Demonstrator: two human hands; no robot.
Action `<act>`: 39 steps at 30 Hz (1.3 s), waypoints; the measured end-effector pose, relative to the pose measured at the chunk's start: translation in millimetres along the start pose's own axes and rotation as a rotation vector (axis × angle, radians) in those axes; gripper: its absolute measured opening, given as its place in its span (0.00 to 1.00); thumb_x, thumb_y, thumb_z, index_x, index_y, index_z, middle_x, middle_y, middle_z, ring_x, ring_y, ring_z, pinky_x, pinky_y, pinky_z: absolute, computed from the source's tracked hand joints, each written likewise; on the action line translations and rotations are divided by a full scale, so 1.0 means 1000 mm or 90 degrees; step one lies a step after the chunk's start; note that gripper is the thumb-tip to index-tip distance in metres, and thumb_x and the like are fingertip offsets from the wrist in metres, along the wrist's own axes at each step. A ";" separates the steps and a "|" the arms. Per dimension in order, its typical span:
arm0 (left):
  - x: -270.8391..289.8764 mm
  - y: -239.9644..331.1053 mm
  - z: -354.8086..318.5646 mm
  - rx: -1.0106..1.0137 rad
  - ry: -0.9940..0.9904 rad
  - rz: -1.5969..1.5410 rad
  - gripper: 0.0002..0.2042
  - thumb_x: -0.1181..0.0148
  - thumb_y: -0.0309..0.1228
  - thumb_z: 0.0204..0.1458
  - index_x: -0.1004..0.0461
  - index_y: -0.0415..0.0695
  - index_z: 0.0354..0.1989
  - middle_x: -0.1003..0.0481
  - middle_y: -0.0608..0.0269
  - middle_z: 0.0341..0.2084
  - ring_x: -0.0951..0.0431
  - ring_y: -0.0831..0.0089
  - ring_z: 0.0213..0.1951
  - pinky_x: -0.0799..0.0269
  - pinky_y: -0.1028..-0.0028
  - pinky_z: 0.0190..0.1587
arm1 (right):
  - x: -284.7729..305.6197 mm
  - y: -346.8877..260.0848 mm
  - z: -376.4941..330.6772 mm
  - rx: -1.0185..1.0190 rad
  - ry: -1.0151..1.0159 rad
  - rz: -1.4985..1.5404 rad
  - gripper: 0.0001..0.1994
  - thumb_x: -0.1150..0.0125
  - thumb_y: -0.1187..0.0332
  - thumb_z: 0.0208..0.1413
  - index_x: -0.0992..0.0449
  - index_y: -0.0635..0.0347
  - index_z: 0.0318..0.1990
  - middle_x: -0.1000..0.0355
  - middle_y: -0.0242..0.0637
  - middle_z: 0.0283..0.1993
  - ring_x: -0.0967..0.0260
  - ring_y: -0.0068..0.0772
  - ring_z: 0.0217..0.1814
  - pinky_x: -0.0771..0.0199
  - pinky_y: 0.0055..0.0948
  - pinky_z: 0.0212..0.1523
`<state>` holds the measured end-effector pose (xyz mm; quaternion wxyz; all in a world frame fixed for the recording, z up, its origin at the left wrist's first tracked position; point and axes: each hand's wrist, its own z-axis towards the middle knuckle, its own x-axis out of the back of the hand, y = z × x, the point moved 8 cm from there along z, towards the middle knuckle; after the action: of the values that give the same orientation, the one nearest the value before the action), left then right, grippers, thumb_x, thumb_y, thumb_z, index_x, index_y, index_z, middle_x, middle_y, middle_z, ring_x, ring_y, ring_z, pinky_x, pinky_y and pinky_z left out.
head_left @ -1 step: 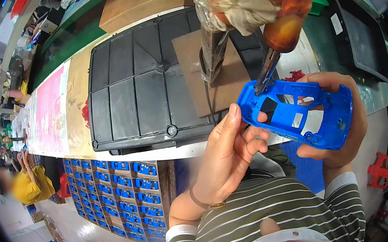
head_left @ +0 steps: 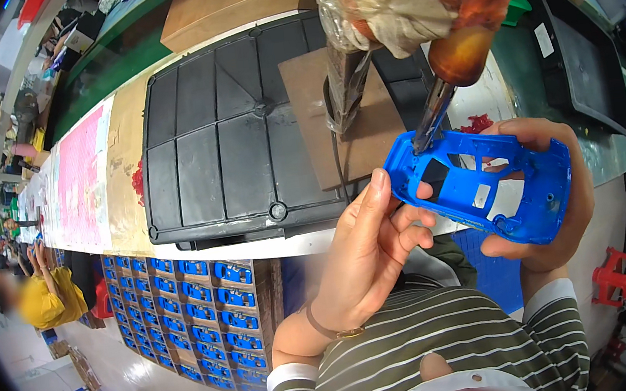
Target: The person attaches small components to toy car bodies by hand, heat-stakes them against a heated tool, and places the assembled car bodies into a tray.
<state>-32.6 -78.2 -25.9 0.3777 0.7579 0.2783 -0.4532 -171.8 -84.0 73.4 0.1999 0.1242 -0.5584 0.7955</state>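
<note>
A blue plastic toy car body shell (head_left: pixel 535 209), its hollow inside facing up, is held between my two hands below a fixed hot-tipped tool. My left hand (head_left: pixel 372 239) pinches its left end, with the thumb on the rim and a fingertip showing through a window opening. Around the right end wraps my right hand (head_left: pixel 557 168), fingers along the far side and thumb on the near side. The tool's metal rod (head_left: pixel 434 116), under an amber handle (head_left: pixel 459 55), reaches down into the left end of the shell. Whether its tip presses on the plastic, I cannot tell.
A large black plastic lid (head_left: pixel 215 145) lies on the bench, with the tool's brown base board (head_left: pixel 313 130) on it. Left below stands a partitioned box of blue car shells (head_left: pixel 199 292). Small red parts (head_left: pixel 477 123) lie behind my hands. A person in yellow (head_left: pixel 58 298) sits far left.
Almost nothing differs. The shell and both hands shift very slightly to the right, and the tool appears marginally further right too.
</note>
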 end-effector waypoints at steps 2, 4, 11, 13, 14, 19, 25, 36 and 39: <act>-0.003 0.000 0.000 0.002 -0.006 0.007 0.17 0.60 0.42 0.58 0.34 0.39 0.43 0.28 0.60 0.35 0.27 0.75 0.33 0.27 0.77 0.32 | 0.002 0.000 0.000 -0.004 0.010 0.007 0.42 0.24 0.48 0.18 0.35 0.68 0.42 0.32 0.42 0.39 0.32 0.31 0.40 0.30 0.27 0.41; -0.001 0.002 0.000 0.000 -0.002 0.004 0.17 0.60 0.42 0.58 0.34 0.39 0.42 0.28 0.60 0.35 0.27 0.75 0.33 0.27 0.77 0.32 | 0.000 0.002 0.001 0.000 0.013 0.014 0.44 0.25 0.46 0.17 0.35 0.68 0.42 0.32 0.42 0.39 0.32 0.31 0.40 0.30 0.27 0.41; -0.004 0.002 0.000 0.006 -0.004 -0.009 0.16 0.59 0.41 0.58 0.34 0.40 0.41 0.28 0.60 0.34 0.27 0.76 0.32 0.28 0.77 0.32 | -0.002 -0.012 0.008 0.118 -0.087 0.075 0.41 0.20 0.64 0.16 0.35 0.69 0.45 0.31 0.41 0.40 0.31 0.27 0.40 0.31 0.25 0.41; -0.003 0.002 0.001 0.006 -0.002 -0.010 0.16 0.59 0.41 0.58 0.34 0.40 0.41 0.28 0.60 0.34 0.27 0.76 0.32 0.28 0.78 0.32 | -0.003 -0.012 0.006 0.108 -0.088 0.095 0.41 0.20 0.64 0.16 0.35 0.69 0.45 0.31 0.41 0.40 0.31 0.27 0.40 0.31 0.25 0.42; -0.002 0.002 0.001 0.009 0.003 -0.013 0.16 0.59 0.41 0.58 0.34 0.40 0.41 0.28 0.60 0.34 0.27 0.76 0.31 0.28 0.78 0.32 | -0.003 -0.012 0.006 0.105 -0.072 0.079 0.42 0.20 0.64 0.16 0.36 0.69 0.45 0.32 0.41 0.40 0.32 0.27 0.40 0.32 0.24 0.42; -0.005 0.002 0.000 0.006 -0.005 -0.003 0.16 0.59 0.41 0.58 0.34 0.40 0.41 0.28 0.60 0.34 0.27 0.77 0.31 0.29 0.79 0.31 | -0.003 -0.016 0.006 0.142 -0.078 0.059 0.44 0.19 0.62 0.14 0.36 0.69 0.45 0.32 0.40 0.40 0.32 0.26 0.40 0.32 0.23 0.42; -0.003 0.003 0.001 0.003 0.050 0.035 0.17 0.57 0.42 0.57 0.33 0.40 0.42 0.28 0.62 0.33 0.28 0.80 0.30 0.31 0.82 0.30 | -0.003 -0.016 0.008 0.158 -0.089 0.056 0.44 0.19 0.60 0.15 0.36 0.70 0.45 0.31 0.40 0.39 0.32 0.25 0.39 0.32 0.23 0.41; 0.000 0.006 0.001 -0.004 0.040 0.039 0.17 0.55 0.42 0.57 0.32 0.39 0.40 0.27 0.63 0.31 0.29 0.81 0.28 0.33 0.84 0.27 | -0.003 -0.011 0.001 0.085 -0.006 0.051 0.45 0.19 0.59 0.13 0.36 0.68 0.45 0.32 0.41 0.40 0.31 0.28 0.40 0.32 0.26 0.44; 0.000 0.006 0.001 0.000 0.036 0.044 0.17 0.55 0.42 0.57 0.31 0.39 0.39 0.27 0.63 0.31 0.30 0.81 0.27 0.33 0.85 0.27 | -0.004 -0.013 0.002 0.103 -0.049 0.068 0.46 0.19 0.59 0.13 0.38 0.67 0.46 0.32 0.41 0.42 0.31 0.29 0.40 0.31 0.27 0.43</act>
<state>-28.7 -82.1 -24.5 0.3850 0.7795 0.2628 -0.4184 -162.2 -83.1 83.5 0.1251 0.1409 -0.5057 0.8419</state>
